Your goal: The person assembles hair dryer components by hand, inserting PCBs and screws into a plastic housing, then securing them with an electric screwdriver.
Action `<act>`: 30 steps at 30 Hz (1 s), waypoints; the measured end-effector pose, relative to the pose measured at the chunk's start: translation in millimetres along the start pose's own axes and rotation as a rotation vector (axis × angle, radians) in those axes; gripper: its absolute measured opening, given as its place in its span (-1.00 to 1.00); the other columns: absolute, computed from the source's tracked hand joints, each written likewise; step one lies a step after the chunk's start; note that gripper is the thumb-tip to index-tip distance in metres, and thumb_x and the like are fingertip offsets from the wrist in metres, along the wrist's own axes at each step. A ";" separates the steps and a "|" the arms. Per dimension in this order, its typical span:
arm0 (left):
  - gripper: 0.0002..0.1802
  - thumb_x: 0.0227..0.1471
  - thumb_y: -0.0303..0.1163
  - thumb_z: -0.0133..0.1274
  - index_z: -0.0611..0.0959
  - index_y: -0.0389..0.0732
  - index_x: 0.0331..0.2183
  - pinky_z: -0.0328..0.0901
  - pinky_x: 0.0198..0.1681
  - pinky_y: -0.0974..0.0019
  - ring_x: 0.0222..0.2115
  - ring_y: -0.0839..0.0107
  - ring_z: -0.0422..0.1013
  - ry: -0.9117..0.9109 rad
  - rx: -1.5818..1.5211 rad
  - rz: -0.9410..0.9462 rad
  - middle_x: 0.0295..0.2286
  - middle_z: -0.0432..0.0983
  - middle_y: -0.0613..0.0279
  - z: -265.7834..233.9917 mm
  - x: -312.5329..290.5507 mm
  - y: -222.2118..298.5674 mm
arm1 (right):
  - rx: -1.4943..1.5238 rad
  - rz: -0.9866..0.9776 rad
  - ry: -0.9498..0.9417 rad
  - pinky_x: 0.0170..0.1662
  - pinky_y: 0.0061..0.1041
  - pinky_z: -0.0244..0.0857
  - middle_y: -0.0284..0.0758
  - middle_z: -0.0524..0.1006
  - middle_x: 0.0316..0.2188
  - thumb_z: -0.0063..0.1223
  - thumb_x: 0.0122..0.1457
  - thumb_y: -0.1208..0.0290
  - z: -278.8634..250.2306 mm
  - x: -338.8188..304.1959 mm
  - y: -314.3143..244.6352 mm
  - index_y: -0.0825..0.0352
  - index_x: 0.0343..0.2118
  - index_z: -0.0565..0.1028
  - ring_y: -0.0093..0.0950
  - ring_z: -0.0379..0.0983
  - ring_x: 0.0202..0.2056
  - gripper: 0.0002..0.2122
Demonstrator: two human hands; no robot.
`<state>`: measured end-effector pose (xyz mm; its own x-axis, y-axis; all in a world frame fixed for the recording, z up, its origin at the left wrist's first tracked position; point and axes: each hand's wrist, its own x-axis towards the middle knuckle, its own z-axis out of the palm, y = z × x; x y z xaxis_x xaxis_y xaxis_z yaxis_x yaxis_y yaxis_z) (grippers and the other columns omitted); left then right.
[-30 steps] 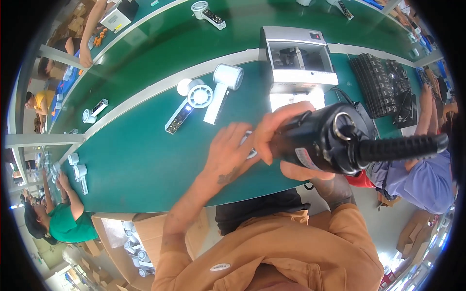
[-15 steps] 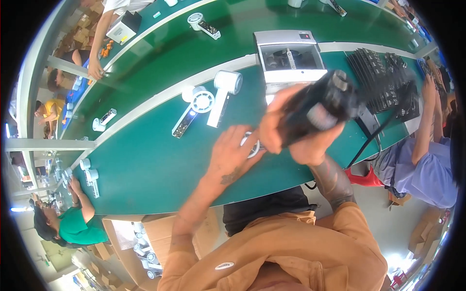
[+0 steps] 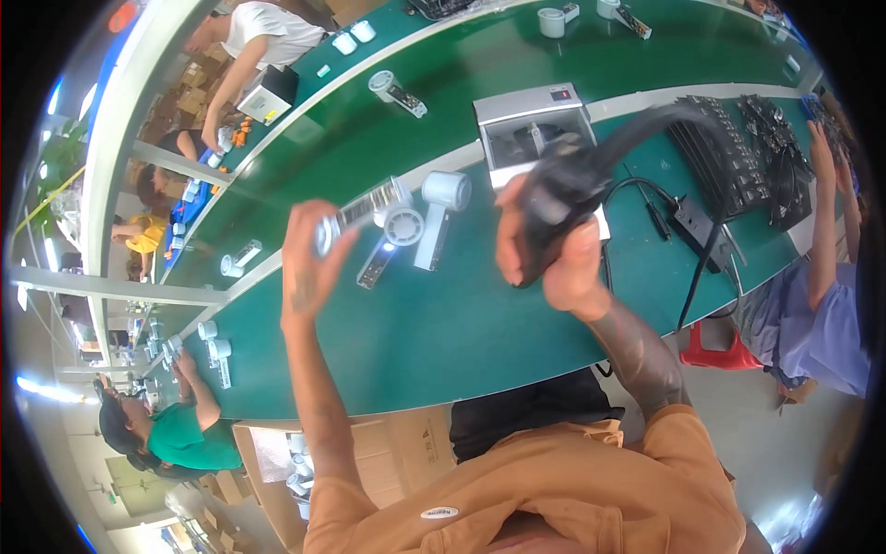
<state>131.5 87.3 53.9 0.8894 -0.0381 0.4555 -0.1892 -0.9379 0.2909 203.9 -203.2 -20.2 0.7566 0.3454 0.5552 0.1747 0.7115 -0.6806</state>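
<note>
Cardboard box (image 3: 374, 452), pale fans (image 3: 299, 464) inside

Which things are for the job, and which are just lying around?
Seems to belong:
pale blue-grey, round-headed fan in the left hand
black corded tool in the right hand
two similar fans nearby

Probably just lying about:
stack of black slatted parts
slim black rod-shaped tool
</note>
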 end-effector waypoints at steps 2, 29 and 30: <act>-0.63 -0.04 -0.39 0.31 0.56 -0.26 -0.19 0.33 -0.14 0.25 -0.24 0.20 0.43 -0.027 0.031 -0.056 -0.24 0.44 0.10 16.1 30.2 -45.8 | -0.017 -0.015 -0.074 -0.59 -0.58 0.16 -0.35 0.40 -0.62 -0.06 0.27 -0.13 -2.2 -4.2 12.4 0.48 0.00 0.34 -0.62 0.30 -0.64 -0.38; -0.62 0.12 -0.40 0.01 0.59 0.04 0.00 0.40 0.05 0.16 0.05 0.25 0.38 -0.345 0.574 0.264 0.03 0.45 0.36 142.7 188.3 -155.6 | -0.149 0.177 -0.161 -0.27 -0.46 0.39 -0.25 0.59 -0.42 0.13 0.21 -0.03 0.3 -9.6 23.3 0.35 0.01 0.39 -0.47 0.54 -0.37 -0.47; -0.63 0.13 -0.39 -0.01 0.58 0.03 -0.01 0.41 0.03 0.16 0.03 0.26 0.40 -0.292 0.544 0.321 0.03 0.45 0.37 147.6 188.1 -154.1 | -0.154 0.181 -0.151 -0.27 -0.46 0.39 -0.25 0.59 -0.42 0.13 0.21 -0.03 0.0 -10.0 23.6 0.35 0.01 0.39 -0.47 0.54 -0.37 -0.47</act>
<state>389.4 173.7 -29.5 0.9142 -0.3624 0.1812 -0.2941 -0.9011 -0.3185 200.5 -189.9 -41.9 0.6837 0.5542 0.4748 0.1475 0.5323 -0.8336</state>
